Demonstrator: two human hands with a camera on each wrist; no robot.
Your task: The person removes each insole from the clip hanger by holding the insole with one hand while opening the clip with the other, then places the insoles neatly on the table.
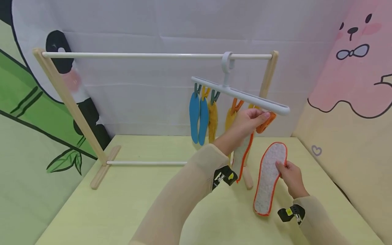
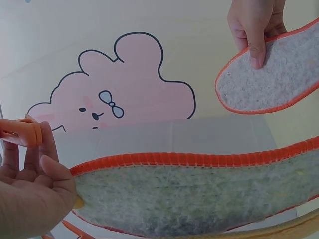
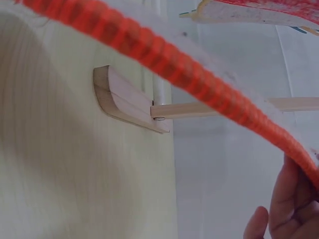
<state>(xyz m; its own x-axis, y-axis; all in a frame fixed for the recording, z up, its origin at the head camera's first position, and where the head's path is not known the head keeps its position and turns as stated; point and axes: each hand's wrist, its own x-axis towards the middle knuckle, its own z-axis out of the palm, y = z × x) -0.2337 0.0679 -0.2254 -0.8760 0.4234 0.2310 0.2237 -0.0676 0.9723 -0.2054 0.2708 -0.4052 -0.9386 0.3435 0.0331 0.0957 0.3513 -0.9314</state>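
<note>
My left hand (image 1: 243,122) pinches an orange clothespin (image 1: 265,123) just under the right end of a white hanger (image 1: 245,96). Lower and to the right, my right hand (image 1: 292,178) holds a grey felt insole (image 1: 269,180) with orange edging, thumb on its face near the upper end. A second grey insole (image 2: 189,194) with the same edging hangs beside the left hand, its top hidden by that hand in the head view. Farther left on the hanger, clothespins hold two blue insoles (image 1: 194,117) and a yellow insole (image 1: 212,120); another yellow one (image 1: 230,119) is partly hidden.
The hanger hooks over the top rail (image 1: 147,55) of a wooden rack, near its right post (image 1: 269,75). The rack's left post (image 1: 71,109) and lower rail (image 1: 147,163) stand on a pale table (image 1: 128,204). Printed cloth (image 1: 159,102) closes off the back and sides.
</note>
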